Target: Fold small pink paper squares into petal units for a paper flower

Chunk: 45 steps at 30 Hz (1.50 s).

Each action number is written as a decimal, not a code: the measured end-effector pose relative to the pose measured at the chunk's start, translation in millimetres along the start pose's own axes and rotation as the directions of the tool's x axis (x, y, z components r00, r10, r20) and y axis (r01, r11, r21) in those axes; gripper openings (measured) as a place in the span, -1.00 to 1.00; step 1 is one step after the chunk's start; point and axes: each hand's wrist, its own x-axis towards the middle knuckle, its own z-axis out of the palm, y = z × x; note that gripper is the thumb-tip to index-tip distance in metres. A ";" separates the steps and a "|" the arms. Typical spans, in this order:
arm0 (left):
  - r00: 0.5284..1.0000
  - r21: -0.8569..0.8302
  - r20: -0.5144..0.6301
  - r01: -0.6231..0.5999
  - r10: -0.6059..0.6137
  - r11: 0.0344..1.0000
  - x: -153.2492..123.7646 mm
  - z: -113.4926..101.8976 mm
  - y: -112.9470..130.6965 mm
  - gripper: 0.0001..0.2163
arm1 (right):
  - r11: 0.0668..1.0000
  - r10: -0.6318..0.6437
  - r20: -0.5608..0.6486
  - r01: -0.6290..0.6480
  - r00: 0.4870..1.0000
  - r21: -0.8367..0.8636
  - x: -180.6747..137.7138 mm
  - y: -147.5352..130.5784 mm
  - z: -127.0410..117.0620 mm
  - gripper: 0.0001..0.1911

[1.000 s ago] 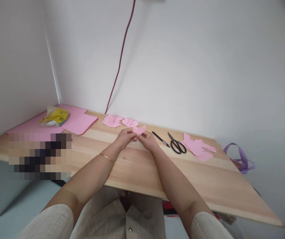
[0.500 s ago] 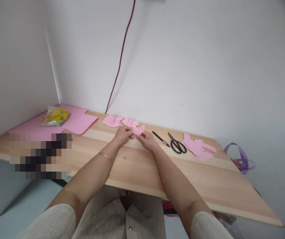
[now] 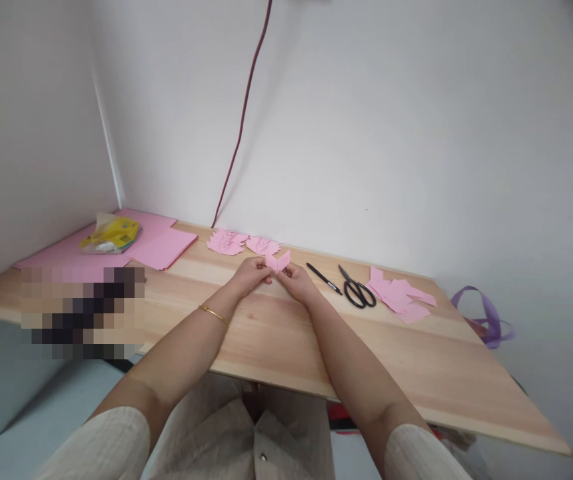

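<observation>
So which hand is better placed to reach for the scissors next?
Probably the right hand: it is nearer the scissors, with the pen lying between. The left hand is farther off. Both hands hold the folded pink paper.

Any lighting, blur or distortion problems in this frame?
Head view: soft light, no harsh glare, a faint shadow on the wall right of the cord. Head view: wide-angle stretch, dark upper right corner. Head view: a pixelated block hides detail at left; the held paper looks slightly soft.
</observation>
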 end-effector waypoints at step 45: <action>0.996 -0.188 0.053 0.075 -0.066 0.979 -3.4 4.1 5.0 -0.74 | 0.983 0.011 -0.095 0.007 0.995 0.182 -1.6 -6.7 2.2 -0.72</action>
